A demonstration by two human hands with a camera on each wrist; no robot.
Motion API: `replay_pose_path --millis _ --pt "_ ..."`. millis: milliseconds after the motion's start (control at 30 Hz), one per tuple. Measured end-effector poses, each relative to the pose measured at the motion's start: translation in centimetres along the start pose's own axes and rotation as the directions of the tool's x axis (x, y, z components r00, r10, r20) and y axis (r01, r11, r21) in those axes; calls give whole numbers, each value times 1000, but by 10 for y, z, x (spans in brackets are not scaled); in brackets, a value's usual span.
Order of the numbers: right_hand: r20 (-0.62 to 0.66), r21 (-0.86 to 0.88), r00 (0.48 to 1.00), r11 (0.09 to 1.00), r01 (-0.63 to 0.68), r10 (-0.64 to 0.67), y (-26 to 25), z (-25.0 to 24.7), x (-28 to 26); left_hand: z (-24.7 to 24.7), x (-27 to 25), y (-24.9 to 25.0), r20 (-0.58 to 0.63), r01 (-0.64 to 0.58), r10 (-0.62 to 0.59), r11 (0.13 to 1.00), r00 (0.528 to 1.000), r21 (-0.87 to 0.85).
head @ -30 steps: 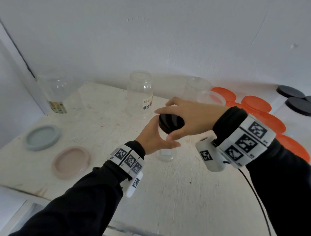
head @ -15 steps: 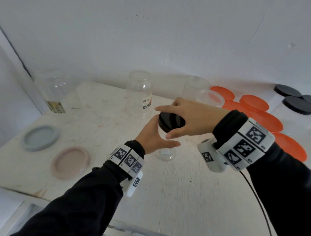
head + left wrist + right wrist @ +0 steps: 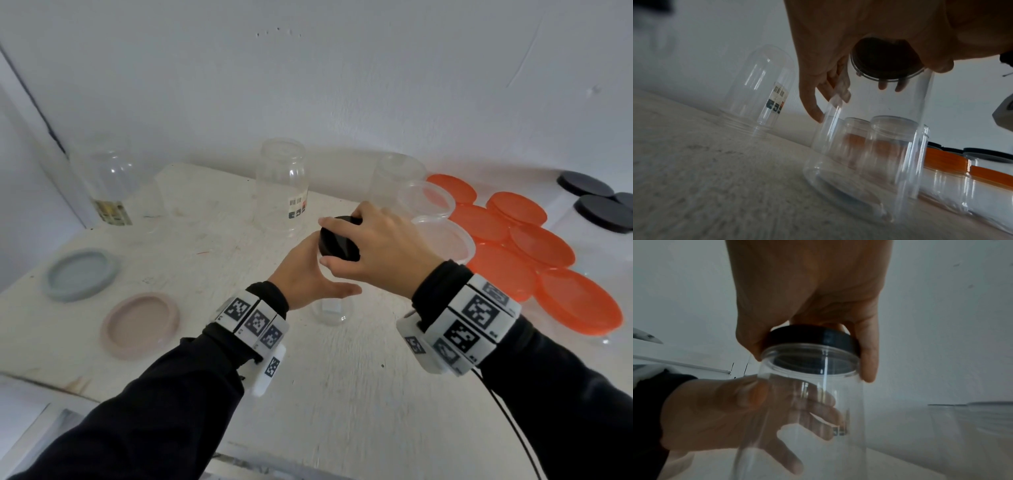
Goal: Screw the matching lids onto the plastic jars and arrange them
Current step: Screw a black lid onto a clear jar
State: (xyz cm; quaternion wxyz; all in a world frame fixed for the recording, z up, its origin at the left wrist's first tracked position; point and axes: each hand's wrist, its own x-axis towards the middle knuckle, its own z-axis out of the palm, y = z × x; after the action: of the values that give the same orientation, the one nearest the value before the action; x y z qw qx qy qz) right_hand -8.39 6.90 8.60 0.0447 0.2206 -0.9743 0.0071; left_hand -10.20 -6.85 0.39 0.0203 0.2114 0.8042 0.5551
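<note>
A clear plastic jar [image 3: 331, 310] stands upright mid-table, and my left hand [image 3: 318, 274] wraps round its side. A black lid [image 3: 342, 245] sits on the jar's mouth, and my right hand [image 3: 329, 243] grips its rim from above with thumb and fingers. In the right wrist view the black lid [image 3: 812, 337] sits level on the jar [image 3: 807, 402], with my left hand [image 3: 725, 410] showing through the wall. The left wrist view shows the jar [image 3: 869, 146] from low down, with the lid's underside [image 3: 885, 60] at its top.
On the white table [image 3: 342, 394], an upturned labelled jar [image 3: 282, 185] and other clear jars [image 3: 106, 185] stand at the back. Open clear tubs [image 3: 445, 240], several orange lids [image 3: 541, 246] and black-lidded jars [image 3: 603, 212] crowd the right. A grey-blue lid [image 3: 80, 274] and a pink lid [image 3: 140, 323] lie left.
My right hand has twisted on the black lid, its wrist swinging round toward me. My left hand keeps its hold and the jar stays in place.
</note>
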Motion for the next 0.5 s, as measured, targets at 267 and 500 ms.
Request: replay_pose_path --millis 267,500 --pt "47 116 998 993 -35 30 16 -9 -32 24 -11 15 57 29 -29 1000 998 -1" --pt "82 138 996 989 -57 46 46 -15 -86 64 -20 31 228 34 -22 998 974 -49"
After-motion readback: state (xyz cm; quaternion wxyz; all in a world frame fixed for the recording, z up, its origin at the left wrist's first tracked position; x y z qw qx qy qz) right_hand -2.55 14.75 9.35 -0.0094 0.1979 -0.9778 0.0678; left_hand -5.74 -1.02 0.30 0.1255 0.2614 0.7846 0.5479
